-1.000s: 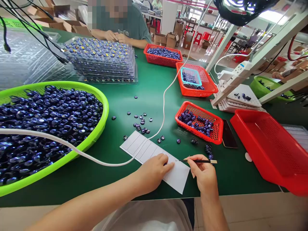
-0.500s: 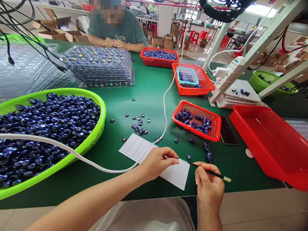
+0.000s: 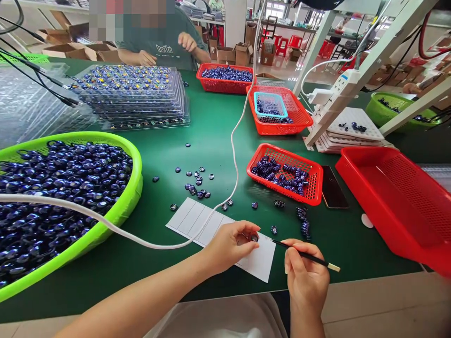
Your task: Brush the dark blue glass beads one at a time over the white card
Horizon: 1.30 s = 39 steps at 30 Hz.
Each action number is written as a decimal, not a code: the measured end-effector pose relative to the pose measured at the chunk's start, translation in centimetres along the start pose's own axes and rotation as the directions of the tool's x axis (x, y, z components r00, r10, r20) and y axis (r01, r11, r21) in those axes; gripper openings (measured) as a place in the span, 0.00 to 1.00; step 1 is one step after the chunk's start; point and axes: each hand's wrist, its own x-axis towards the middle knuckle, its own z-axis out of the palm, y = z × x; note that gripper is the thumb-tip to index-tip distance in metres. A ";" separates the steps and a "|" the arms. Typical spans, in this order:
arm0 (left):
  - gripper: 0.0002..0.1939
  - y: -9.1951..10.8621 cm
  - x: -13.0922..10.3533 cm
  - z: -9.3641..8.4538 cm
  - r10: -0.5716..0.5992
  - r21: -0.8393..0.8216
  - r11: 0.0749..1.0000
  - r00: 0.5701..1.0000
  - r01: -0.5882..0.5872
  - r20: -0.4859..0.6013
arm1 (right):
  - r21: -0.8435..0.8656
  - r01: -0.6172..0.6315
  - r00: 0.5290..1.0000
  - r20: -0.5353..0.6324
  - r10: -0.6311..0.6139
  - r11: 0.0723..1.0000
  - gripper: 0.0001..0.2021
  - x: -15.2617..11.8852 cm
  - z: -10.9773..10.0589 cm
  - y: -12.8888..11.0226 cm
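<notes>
Between the thumb and fingers of my left hand is a small dark shiny piece, held over a white ruled paper. My right hand pinches a thin black brush-like tool with a pale gold end; its tip points left toward the piece, a little apart from it. A single loose piece lies just beyond the paper, and a row of stacked pieces sits above my right hand. Several more pieces are scattered past the paper.
A green basket full of dark pieces fills the left. Red baskets and a red tray stand right, with a phone between. A white cable crosses the table. Clear trays are stacked before a person.
The view has shifted slightly. My left hand's fingers have parted a little, and the piece between them now shows its face. Across the table, the person has raised one hand.
</notes>
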 end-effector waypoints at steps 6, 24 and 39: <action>0.11 0.2 0.0 -0.1 0.047 0.113 0.993 0.999 -0.045 -0.013 | -0.033 -0.008 1.000 -0.011 0.008 0.999 0.09 -0.1 0.0 0.1; 0.10 0.8 -0.4 -0.2 -0.003 0.034 0.999 1.000 0.003 0.020 | -0.045 0.007 0.999 -0.033 -0.008 0.999 0.08 -0.4 0.5 -0.6; 0.15 1.0 -0.3 -0.8 0.070 0.172 0.982 0.997 -0.073 0.023 | -0.024 0.028 0.999 -0.017 -0.028 0.999 0.08 -0.3 0.2 -0.4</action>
